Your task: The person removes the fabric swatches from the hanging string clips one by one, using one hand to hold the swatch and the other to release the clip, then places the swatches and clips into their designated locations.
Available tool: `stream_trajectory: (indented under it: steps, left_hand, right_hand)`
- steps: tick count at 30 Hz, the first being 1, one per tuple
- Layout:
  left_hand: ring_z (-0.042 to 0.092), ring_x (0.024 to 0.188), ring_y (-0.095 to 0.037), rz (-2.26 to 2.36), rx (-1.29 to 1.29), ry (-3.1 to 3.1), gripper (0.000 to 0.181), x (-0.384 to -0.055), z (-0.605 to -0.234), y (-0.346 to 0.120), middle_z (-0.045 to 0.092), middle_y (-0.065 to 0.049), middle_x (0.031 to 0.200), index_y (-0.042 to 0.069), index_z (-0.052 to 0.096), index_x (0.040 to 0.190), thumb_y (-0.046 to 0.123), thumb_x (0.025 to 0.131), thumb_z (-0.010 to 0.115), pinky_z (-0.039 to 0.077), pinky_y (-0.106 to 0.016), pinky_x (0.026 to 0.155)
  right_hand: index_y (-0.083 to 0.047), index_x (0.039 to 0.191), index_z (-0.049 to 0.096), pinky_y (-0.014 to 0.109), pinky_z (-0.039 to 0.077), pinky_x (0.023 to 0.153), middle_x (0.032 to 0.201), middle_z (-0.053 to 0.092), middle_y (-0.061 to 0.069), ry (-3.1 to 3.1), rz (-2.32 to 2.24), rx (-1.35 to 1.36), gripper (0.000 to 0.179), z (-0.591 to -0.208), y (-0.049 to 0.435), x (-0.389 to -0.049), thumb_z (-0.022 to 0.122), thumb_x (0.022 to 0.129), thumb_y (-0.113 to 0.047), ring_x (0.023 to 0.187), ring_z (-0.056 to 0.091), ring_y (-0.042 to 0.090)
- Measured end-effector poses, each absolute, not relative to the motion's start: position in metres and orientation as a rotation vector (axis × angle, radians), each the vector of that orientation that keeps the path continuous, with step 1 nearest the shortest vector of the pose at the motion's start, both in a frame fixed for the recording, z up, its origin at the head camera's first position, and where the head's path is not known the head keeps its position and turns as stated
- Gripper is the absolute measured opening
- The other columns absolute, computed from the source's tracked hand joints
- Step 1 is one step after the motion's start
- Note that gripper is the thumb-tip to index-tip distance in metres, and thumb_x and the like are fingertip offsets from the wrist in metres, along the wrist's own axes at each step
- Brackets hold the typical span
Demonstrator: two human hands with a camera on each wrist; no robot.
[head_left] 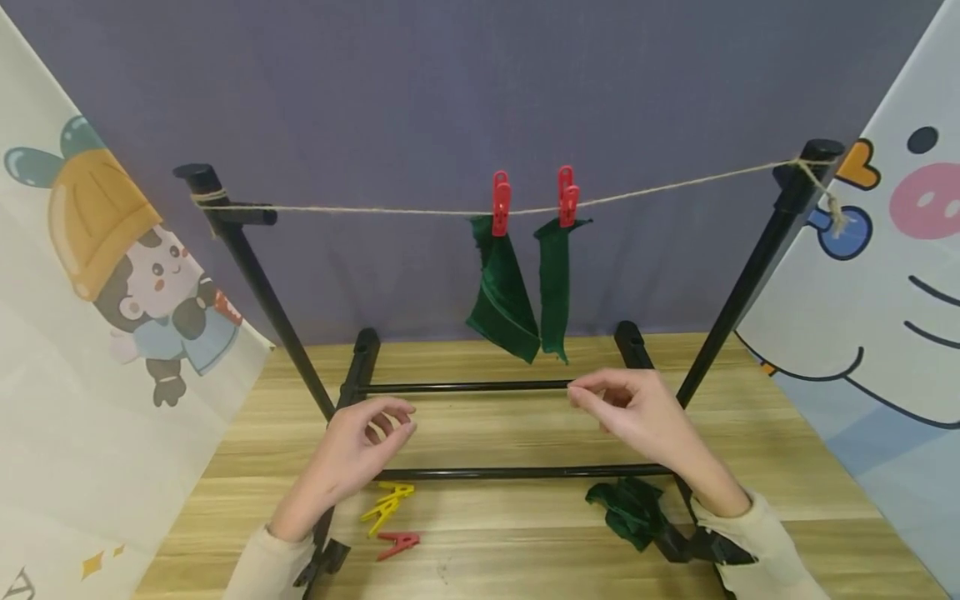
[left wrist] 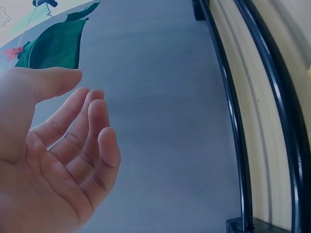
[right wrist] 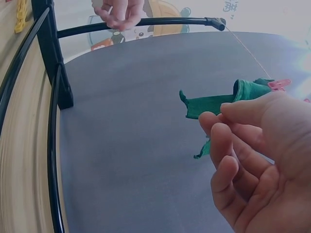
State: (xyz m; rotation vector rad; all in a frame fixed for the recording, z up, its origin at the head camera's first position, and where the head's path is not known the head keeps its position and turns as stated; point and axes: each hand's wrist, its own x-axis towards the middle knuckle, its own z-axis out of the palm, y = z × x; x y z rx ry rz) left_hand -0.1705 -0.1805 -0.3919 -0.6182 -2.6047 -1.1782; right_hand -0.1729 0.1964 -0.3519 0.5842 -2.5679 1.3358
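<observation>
Two dark green cloth pieces hang from a thin string [head_left: 337, 209], a wider one [head_left: 504, 292] and a narrow strip [head_left: 555, 287]. One red clothespin [head_left: 501, 204] grips the wider piece on the string; another red clothespin [head_left: 567, 198] grips the strip. My left hand [head_left: 367, 437] hovers over the rack's left side, fingers loosely bent, holding nothing. Below and right of the strip, my right hand [head_left: 633, 412] hangs in the air; its thumb and forefinger come close together with nothing seen between them. In the right wrist view the cloth strip [right wrist: 209, 105] appears behind the fingertips.
The string is tied between two black posts [head_left: 262, 283] [head_left: 738, 300] of a rack with low crossbars [head_left: 517, 473]. Yellow clothespins [head_left: 387, 506] and a red clothespin [head_left: 398, 544] lie on the wooden table [head_left: 495, 542]. A crumpled green cloth [head_left: 630, 510] lies at right.
</observation>
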Motion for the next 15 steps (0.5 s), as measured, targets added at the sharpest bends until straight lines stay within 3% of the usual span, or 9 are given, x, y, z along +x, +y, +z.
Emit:
stream_trajectory:
  steps: [7, 15]
  left_hand:
    - [0.058, 0.076, -0.004, -1.193, -0.616, -2.586, 0.015, -0.176, -0.384, -0.175, 0.063, 0.019, 0.091, 0.035, 0.065, 0.105, 0.038, 0.09, 0.066, 0.051, -0.027, 0.063]
    - [0.058, 0.077, -0.005, -1.213, -0.661, -2.518, 0.015, -0.182, -0.372, -0.17, 0.063, 0.02, 0.096, 0.034, 0.066, 0.106, 0.035, 0.091, 0.067, 0.051, -0.027, 0.064]
  right_hand:
    - [-0.03, 0.097, 0.073, 0.028, 0.038, 0.037, 0.071, 0.066, -0.007, -2.503, 1.374, 0.596, 0.008, -0.348, 0.19, -0.174, 0.069, 0.09, -0.029, 0.046, 0.054, 0.013]
    - [-0.014, 0.097, 0.074, 0.028, 0.043, 0.041, 0.076, 0.068, 0.0, -2.463, 1.432, 0.615, 0.009, -0.319, 0.172, -0.16, 0.068, 0.091, -0.013, 0.048, 0.056, 0.014]
